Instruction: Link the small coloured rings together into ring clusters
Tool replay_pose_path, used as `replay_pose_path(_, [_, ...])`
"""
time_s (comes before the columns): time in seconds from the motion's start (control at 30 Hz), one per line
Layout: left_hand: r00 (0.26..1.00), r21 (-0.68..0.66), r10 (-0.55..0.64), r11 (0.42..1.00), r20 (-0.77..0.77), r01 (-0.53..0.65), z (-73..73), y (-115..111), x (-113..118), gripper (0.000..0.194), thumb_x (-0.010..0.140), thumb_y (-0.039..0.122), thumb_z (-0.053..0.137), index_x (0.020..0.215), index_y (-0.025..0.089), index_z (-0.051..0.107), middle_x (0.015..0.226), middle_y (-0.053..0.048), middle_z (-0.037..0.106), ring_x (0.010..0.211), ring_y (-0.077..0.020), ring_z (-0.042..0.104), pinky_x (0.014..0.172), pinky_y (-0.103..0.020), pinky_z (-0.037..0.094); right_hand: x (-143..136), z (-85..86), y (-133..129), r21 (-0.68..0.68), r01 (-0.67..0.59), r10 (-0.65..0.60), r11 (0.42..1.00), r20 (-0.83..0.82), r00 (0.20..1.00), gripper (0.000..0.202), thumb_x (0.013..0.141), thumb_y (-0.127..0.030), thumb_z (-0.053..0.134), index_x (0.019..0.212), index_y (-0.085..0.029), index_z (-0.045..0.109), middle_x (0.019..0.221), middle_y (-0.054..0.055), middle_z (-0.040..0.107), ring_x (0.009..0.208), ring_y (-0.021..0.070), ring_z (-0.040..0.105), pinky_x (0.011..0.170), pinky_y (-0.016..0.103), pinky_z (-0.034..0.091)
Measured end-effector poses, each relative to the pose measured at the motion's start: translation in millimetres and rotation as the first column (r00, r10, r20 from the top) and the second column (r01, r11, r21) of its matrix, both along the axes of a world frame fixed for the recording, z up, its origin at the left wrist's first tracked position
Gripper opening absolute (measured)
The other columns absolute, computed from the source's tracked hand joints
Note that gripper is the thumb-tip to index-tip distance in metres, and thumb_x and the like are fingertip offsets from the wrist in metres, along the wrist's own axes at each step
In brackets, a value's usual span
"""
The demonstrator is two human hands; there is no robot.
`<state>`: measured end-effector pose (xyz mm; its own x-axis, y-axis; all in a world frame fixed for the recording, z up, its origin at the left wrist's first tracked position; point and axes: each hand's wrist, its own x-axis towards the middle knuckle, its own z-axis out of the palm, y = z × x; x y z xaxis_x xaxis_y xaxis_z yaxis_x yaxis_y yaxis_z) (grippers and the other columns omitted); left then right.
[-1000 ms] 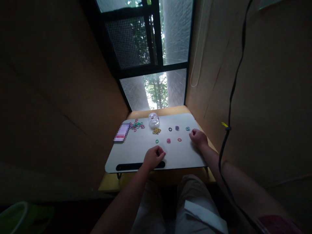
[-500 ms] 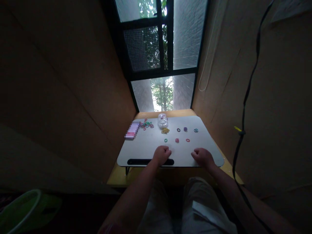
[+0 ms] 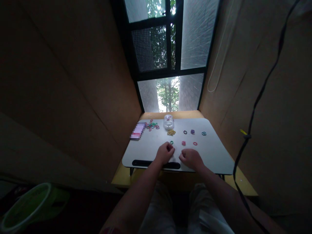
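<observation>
My left hand (image 3: pixel 165 152) is curled closed low over the white folding table (image 3: pixel 146 149), just in front of a small green ring (image 3: pixel 172 142). My right hand (image 3: pixel 191 158) makes a fist close by on the right, a short gap between the two. Whatever either hand may hold is hidden by the fingers. Beyond them lie a pink stack of rings (image 3: pixel 183 143) and a red ring (image 3: pixel 195 143). Farther back are a yellow pile of rings (image 3: pixel 171 132), a dark ring (image 3: pixel 185 132), a purple stack of rings (image 3: pixel 192 132) and blue rings (image 3: pixel 204 133).
A clear plastic jar (image 3: pixel 168 123) stands at the back of the table. To its left are a mixed heap of coloured rings (image 3: pixel 152 125) and a blurred phone-like slab (image 3: pixel 138 131). A black cord (image 3: pixel 255 104) hangs at right; a green basket (image 3: pixel 26 206) sits lower left.
My right hand has moved left, nearer to my left hand. The left hand has turned a little and now partly covers the green ring. The whole view has shifted slightly.
</observation>
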<state>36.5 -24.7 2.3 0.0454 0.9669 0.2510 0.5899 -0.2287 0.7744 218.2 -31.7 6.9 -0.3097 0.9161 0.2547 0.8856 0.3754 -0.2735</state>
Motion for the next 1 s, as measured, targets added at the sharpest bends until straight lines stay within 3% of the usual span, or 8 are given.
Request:
replay_pose_path(0.1, [0.973, 0.114, 0.200, 0.976, -0.117, -0.187, 0.8, 22.1, -12.0, 0.023, 0.076, 0.021, 0.054, 0.098, 0.015, 0.060, 0.099, -0.008, 0.059, 0.088, -0.0165, 0.056, 0.083, -0.030, 0.045, 3.5, -0.3, -1.2, -0.009, -0.018, 0.018, 1.000, -0.018, 1.000, 0.024, 0.077, -0.027, 0.050, 0.056, -0.018, 0.059, 0.059, 0.002, 0.061, 0.055, 0.0122, 0.047, 0.055, 0.026, 0.020])
replay_pose_path(0.2, [0.917, 0.151, 0.265, 0.962, -0.298, -0.229, 2.5, 44.2, -22.9, 0.036, 0.076, 0.023, 0.056, 0.112, 0.017, 0.059, 0.121, -0.012, 0.054, 0.114, -0.0239, 0.049, 0.100, -0.038, 0.038, 3.5, 0.7, 0.0, -0.015, -0.008, 0.008, 1.000, -0.022, 1.000, 0.025, 0.077, -0.027, 0.051, 0.055, -0.018, 0.058, 0.059, 0.002, 0.061, 0.056, 0.0123, 0.047, 0.055, 0.027, 0.019])
replay_pose_path(0.4, [0.800, 0.081, 0.347, 0.932, -0.490, -0.354, 7.2, 79.1, -33.6, 0.053, 0.081, 0.042, 0.052, 0.130, 0.022, 0.051, 0.147, -0.013, 0.035, 0.129, -0.0346, 0.035, 0.104, -0.050, 0.032, 1.0, 1.9, 1.2, -0.025, -0.005, 0.004, 1.000, -0.024, 1.000, 0.025, 0.077, -0.027, 0.051, 0.055, -0.019, 0.058, 0.059, 0.002, 0.062, 0.055, 0.0123, 0.047, 0.055, 0.027, 0.019])
replay_pose_path(0.57, [0.763, 0.060, 0.328, 0.932, -0.557, -0.357, 9.0, 95.6, -37.8, 0.057, 0.083, 0.050, 0.046, 0.133, 0.023, 0.050, 0.147, -0.013, 0.038, 0.131, -0.0392, 0.032, 0.103, -0.056, 0.029, 0.4, 4.5, 2.2, -0.041, 0.000, -0.001, 0.999, -0.030, 1.000, 0.024, 0.077, -0.026, 0.052, 0.056, -0.019, 0.060, 0.060, 0.003, 0.064, 0.055, 0.0123, 0.048, 0.055, 0.027, 0.019])
replay_pose_path(0.77, [0.742, 0.089, 0.356, 0.923, -0.568, -0.375, 8.8, 95.6, -36.6, 0.058, 0.082, 0.051, 0.046, 0.133, 0.024, 0.049, 0.149, -0.013, 0.033, 0.132, -0.0397, 0.031, 0.102, -0.056, 0.030, 0.2, 6.8, 1.2, -0.043, -0.012, 0.011, 0.999, -0.028, 1.000, 0.023, 0.078, -0.026, 0.052, 0.058, -0.019, 0.061, 0.062, 0.003, 0.065, 0.056, 0.0127, 0.049, 0.055, 0.027, 0.020])
replay_pose_path(1.0, [0.732, 0.105, 0.295, 0.950, -0.615, -0.295, 8.5, 107.4, -37.3, 0.058, 0.082, 0.050, 0.046, 0.133, 0.022, 0.049, 0.150, -0.011, 0.034, 0.131, -0.0350, 0.034, 0.110, -0.052, 0.020, 0.7, 9.4, 0.2, -0.064, -0.012, 0.011, 0.998, -0.012, 1.000, 0.022, 0.077, -0.026, 0.053, 0.060, -0.019, 0.064, 0.062, 0.003, 0.065, 0.056, 0.0129, 0.049, 0.056, 0.027, 0.021])
